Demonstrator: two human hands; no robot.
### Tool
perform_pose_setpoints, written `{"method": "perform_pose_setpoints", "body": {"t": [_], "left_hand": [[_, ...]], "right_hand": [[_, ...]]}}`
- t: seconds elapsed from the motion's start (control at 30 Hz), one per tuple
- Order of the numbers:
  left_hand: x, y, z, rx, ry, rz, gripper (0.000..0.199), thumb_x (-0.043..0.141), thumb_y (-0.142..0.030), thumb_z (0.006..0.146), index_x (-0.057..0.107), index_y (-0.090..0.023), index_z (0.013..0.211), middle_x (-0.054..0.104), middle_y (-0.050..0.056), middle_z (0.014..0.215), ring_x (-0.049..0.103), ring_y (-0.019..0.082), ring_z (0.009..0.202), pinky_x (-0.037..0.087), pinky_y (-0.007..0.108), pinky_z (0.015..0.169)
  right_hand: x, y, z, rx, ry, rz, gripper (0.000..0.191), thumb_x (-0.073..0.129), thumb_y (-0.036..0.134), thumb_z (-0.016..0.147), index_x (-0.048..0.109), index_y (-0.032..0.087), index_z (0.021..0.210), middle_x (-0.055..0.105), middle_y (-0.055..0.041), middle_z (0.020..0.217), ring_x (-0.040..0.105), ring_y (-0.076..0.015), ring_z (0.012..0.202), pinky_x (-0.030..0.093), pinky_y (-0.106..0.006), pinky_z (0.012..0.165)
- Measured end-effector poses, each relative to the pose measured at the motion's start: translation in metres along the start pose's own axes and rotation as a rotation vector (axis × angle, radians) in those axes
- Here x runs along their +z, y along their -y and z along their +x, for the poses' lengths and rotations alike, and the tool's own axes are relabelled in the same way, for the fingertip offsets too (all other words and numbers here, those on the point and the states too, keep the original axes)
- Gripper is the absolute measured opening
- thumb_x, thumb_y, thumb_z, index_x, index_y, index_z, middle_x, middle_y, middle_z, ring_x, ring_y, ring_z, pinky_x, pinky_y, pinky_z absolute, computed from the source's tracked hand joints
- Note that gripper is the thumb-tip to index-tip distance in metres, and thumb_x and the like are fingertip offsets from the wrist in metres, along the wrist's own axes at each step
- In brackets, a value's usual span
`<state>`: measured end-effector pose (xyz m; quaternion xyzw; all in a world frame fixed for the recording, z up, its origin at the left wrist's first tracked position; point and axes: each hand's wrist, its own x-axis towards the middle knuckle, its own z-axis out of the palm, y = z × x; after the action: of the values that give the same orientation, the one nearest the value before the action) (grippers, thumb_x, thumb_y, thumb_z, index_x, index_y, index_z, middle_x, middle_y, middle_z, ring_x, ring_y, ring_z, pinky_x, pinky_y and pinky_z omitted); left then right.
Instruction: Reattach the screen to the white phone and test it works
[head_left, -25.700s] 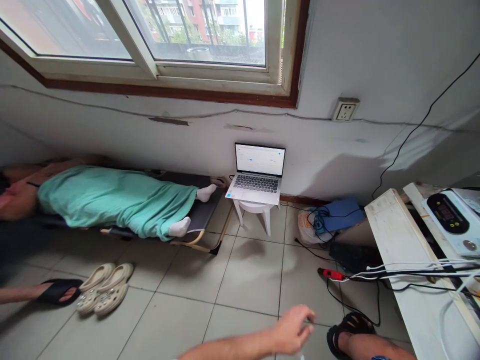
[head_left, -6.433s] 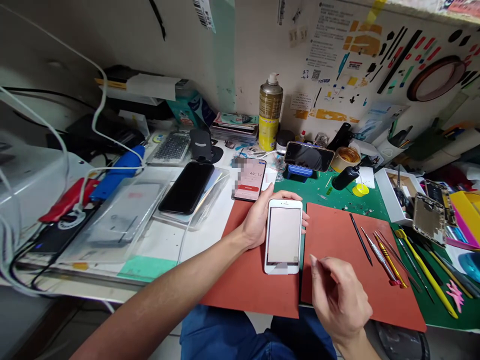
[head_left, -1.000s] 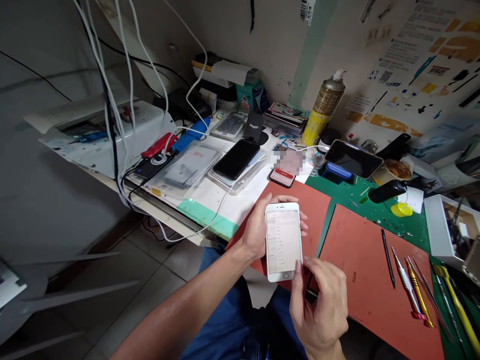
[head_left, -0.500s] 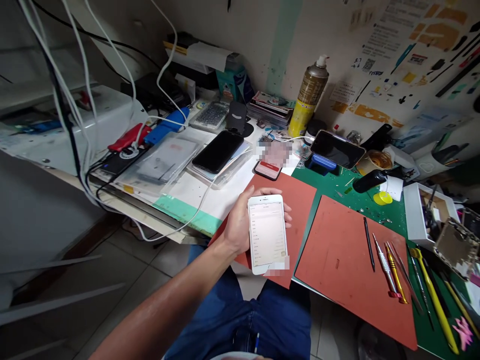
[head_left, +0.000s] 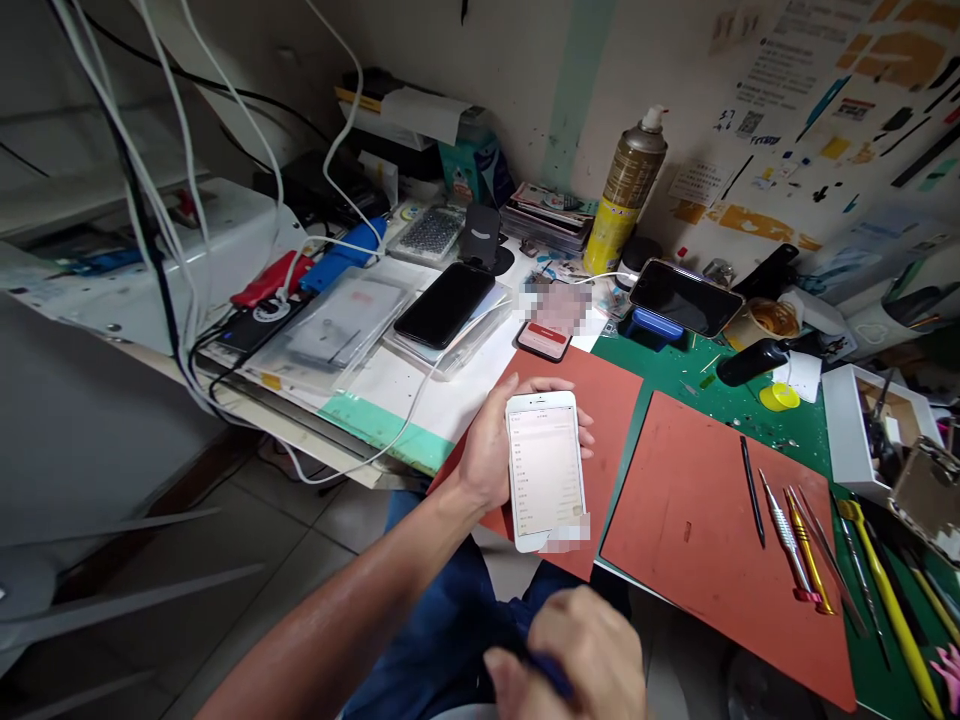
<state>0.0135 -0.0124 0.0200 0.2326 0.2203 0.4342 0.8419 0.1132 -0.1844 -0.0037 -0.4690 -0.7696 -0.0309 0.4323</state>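
My left hand (head_left: pixel 486 445) is wrapped round a white smartphone (head_left: pixel 546 465) from its left side and back, with fingertips showing past the right edge. The phone's lit screen faces up with a list of text rows; a blurred patch covers its lower right corner. My right hand (head_left: pixel 581 650) is closed and smeared by motion, low in front of my lap. Something dark blue (head_left: pixel 553 675) shows between its fingers, too blurred to name. Under the phone lies a red-brown mat (head_left: pixel 604 410) at the bench edge.
A second mat (head_left: pixel 682 530) bears screwdrivers (head_left: pixel 785 535) and tweezers (head_left: pixel 832 560). Further back are a black phone (head_left: pixel 444 305), a phone with a lit screen (head_left: pixel 546 338), a propped phone (head_left: pixel 686 297) and a spray can (head_left: pixel 626 190). White cables (head_left: pixel 169 220) hang at left.
My right hand has risen into view at the bottom, closed. My left hand still holds the phone in about the same pose. The whole view has shifted slightly.
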Motion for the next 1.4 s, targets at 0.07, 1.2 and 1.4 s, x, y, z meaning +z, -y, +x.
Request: {"method": "perform_pose_setpoints", "body": {"t": [0.07, 1.2, 1.4], "left_hand": [[0.0, 0.0, 0.0, -0.004, -0.005, 0.005, 0.046, 0.04, -0.051, 0.101, 0.067, -0.015, 0.109, 0.076, 0.017, 0.093, 0.075, 0.032, 0.082, 0.06, 0.049, 0.08], [-0.006, 0.003, 0.001, -0.013, -0.008, 0.007, 0.052, 0.037, -0.054, 0.102, 0.067, -0.014, 0.115, 0.077, 0.018, 0.098, 0.076, 0.032, 0.086, 0.061, 0.05, 0.082], [-0.003, 0.002, 0.001, 0.004, -0.003, 0.012, 0.051, 0.037, -0.053, 0.102, 0.067, -0.014, 0.113, 0.077, 0.019, 0.097, 0.076, 0.032, 0.084, 0.061, 0.051, 0.081]], "right_hand": [[-0.008, -0.007, 0.013, 0.059, 0.01, 0.001, 0.009, 0.061, 0.012, 0.095, 0.066, 0.018, 0.09, 0.073, -0.0058, 0.085, 0.066, -0.0186, 0.078, 0.057, -0.031, 0.07], [0.008, -0.021, 0.008, 0.077, 0.042, -0.034, 0.022, 0.052, 0.017, 0.101, 0.065, 0.012, 0.117, 0.071, -0.0152, 0.134, 0.062, -0.0308, 0.116, 0.051, -0.044, 0.091], [0.004, -0.018, 0.005, 0.077, 0.015, 0.006, 0.018, 0.051, 0.014, 0.1, 0.067, 0.009, 0.109, 0.072, -0.0181, 0.13, 0.062, -0.0305, 0.111, 0.052, -0.044, 0.089]]}}
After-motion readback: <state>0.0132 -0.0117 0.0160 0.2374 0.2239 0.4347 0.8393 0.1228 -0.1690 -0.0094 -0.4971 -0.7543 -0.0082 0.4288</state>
